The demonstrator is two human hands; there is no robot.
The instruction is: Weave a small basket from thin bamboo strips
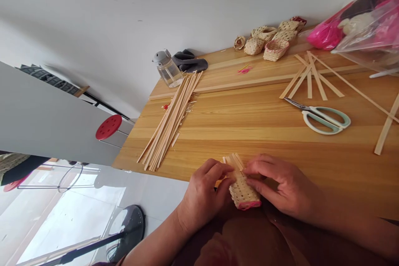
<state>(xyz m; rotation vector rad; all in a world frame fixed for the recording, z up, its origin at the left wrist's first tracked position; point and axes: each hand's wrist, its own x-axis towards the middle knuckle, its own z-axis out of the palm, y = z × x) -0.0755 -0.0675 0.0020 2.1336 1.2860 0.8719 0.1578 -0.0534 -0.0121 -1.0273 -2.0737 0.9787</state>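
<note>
A small woven basket (245,193) of pale flat strips lies at the table's near edge, close to my body. Pink edging runs along its near end, and loose strip ends stick out at the far end. My left hand (205,189) pinches its left side between thumb and fingers. On the opposite side, my right hand (280,183) has thumb and fingertips closed on the basket's right edge near the strip ends. What lies under the fingertips is hidden. Scissors (326,119) with white and green handles rest on the table to the right, beyond my right hand.
Long strips (171,122) lie bundled at the table's left, beside a clear bottle (168,68) and dark cloth (189,61). Several woven baskets (276,50) stand along the wall. Crossed strips (311,75) and a plastic bag (368,29) are at right; a red stool (109,127) is left.
</note>
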